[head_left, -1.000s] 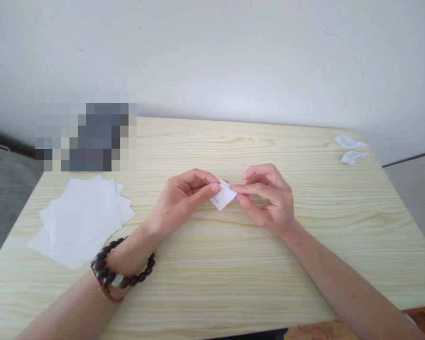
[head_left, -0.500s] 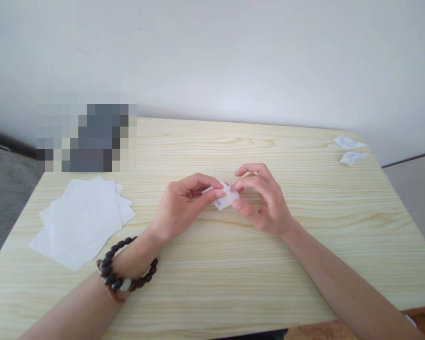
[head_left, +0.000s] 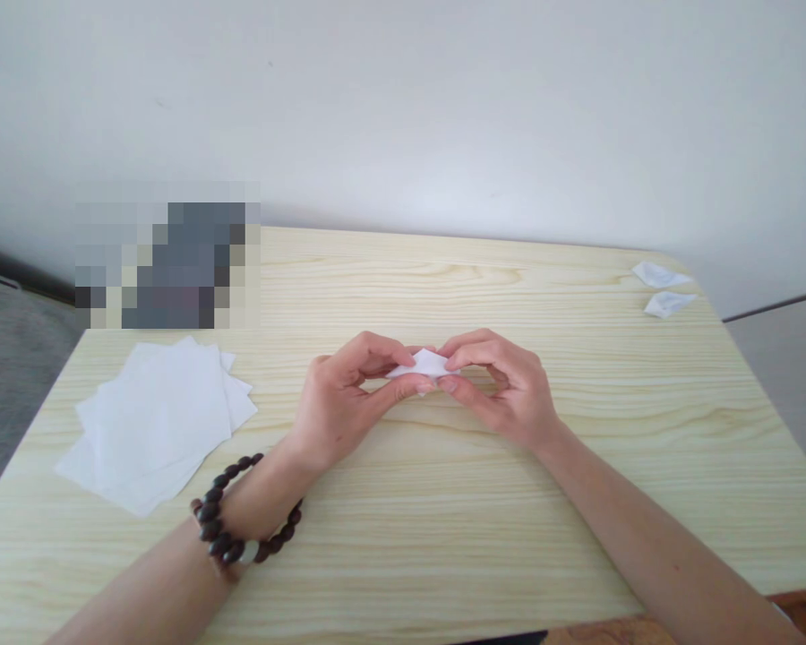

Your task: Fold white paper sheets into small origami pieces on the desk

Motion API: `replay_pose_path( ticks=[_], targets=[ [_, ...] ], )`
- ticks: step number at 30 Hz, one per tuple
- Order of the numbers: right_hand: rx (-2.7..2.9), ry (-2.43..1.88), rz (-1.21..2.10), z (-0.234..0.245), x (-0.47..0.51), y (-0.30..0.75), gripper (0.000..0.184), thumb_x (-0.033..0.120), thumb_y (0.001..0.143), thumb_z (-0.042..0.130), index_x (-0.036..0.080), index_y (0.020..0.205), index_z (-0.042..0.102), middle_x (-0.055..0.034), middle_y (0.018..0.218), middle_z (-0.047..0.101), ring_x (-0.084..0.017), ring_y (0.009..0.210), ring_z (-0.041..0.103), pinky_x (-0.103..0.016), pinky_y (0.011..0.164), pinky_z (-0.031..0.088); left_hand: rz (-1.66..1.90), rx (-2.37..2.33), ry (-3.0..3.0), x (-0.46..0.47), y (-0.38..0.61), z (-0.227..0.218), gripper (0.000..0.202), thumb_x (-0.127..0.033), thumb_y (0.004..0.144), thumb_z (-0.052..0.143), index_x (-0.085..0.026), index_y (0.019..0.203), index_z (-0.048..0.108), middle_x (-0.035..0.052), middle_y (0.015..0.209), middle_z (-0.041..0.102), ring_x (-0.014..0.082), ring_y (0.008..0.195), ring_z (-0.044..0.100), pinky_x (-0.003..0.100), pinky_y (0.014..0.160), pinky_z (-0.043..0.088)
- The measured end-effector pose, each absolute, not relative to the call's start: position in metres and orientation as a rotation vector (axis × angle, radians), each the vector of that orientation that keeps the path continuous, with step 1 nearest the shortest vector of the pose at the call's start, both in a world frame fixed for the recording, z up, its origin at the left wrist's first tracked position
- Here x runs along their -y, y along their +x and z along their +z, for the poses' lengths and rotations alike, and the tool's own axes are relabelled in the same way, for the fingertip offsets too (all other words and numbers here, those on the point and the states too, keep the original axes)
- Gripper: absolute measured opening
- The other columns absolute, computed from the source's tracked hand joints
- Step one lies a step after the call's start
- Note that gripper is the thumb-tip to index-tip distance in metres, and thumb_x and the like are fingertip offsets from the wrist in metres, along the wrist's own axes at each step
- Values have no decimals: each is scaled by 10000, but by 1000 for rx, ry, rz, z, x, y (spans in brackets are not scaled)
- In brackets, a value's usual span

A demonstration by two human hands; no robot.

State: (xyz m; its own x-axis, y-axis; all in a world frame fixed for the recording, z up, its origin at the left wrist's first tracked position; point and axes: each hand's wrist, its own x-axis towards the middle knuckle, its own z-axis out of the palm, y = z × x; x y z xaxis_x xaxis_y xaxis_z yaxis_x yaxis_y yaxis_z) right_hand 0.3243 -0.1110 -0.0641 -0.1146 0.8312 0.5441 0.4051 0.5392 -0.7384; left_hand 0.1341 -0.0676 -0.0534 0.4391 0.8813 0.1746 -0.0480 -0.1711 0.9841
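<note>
Between my two hands is a small piece of folded white paper (head_left: pixel 430 363), its pointed flap facing up. My left hand (head_left: pixel 349 394) pinches its left side with thumb and fingers. From the other side, the thumb and fingertips of my right hand (head_left: pixel 503 381) grip the right part. Both thumbs press along the near edge, almost meeting. The fingers behind the paper are partly hidden. A dark bead bracelet (head_left: pixel 218 528) circles my left wrist.
Loose sheets of white paper (head_left: pixel 158 421) lie in a fanned pile on the left of the wooden table (head_left: pixel 443 520). Behind them is a dark pixelated object (head_left: pixel 181 269). Two folded white paper pieces (head_left: pixel 659 274) rest at the far right corner. A pale wall (head_left: pixel 443 116) stands behind.
My right fingers have closed onto the right side of the paper, where they were more spread before. The paper now shows a raised pointed flap; the left hand keeps its pinch.
</note>
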Motion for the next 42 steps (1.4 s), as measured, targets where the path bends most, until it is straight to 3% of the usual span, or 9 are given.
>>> replay_pose_path(
  ticks=[5, 12, 18, 24, 34, 42],
  targets=[
    [1739, -1045, 500, -62, 111, 325, 84, 186, 827, 667, 210, 895, 625, -52, 928, 687, -155, 856, 664, -308, 745, 546, 1013, -816, 1605, 69, 133, -53, 184, -288, 714, 786, -192, 732, 629, 42, 965, 760, 194, 846, 728, 275, 748, 592],
    [1742, -1047, 487, -61, 110, 323, 69, 197, 833, 658, 206, 902, 649, -58, 925, 692, -160, 856, 670, -304, 746, 546, 992, -861, 1708, 68, 132, -51, 156, -295, 726, 776, -225, 829, 683, 14, 893, 765, 196, 823, 728, 263, 705, 595],
    [1746, -1032, 490, -62, 110, 324, 85, 177, 831, 659, 211, 906, 638, -54, 919, 691, -157, 859, 669, -305, 746, 546, 991, -855, 1749, 68, 132, -49, 114, -278, 740, 763, -222, 803, 687, 15, 899, 765, 210, 877, 722, 277, 741, 590],
    [1742, -1035, 491, -63, 110, 324, 81, 178, 830, 657, 210, 901, 632, -45, 902, 687, -150, 831, 663, -297, 730, 542, 1001, -860, 1870, 67, 131, -47, 63, -258, 759, 744, -227, 770, 690, 10, 906, 767, 174, 787, 724, 220, 599, 554],
    [1741, -1098, 486, -59, 111, 323, 64, 225, 823, 680, 218, 882, 654, -30, 877, 711, -144, 807, 675, -289, 729, 550, 944, -900, 1719, 64, 133, -47, 84, -284, 750, 750, -219, 790, 715, -9, 844, 764, 154, 752, 710, 231, 712, 562],
    [1705, -1091, 504, -59, 111, 322, 79, 165, 814, 689, 216, 874, 694, -14, 852, 738, -141, 792, 700, -267, 720, 562, 977, -916, 1654, 67, 134, -45, 90, -242, 721, 776, -214, 761, 700, -35, 749, 740, 126, 676, 694, 203, 659, 557]
  ],
)
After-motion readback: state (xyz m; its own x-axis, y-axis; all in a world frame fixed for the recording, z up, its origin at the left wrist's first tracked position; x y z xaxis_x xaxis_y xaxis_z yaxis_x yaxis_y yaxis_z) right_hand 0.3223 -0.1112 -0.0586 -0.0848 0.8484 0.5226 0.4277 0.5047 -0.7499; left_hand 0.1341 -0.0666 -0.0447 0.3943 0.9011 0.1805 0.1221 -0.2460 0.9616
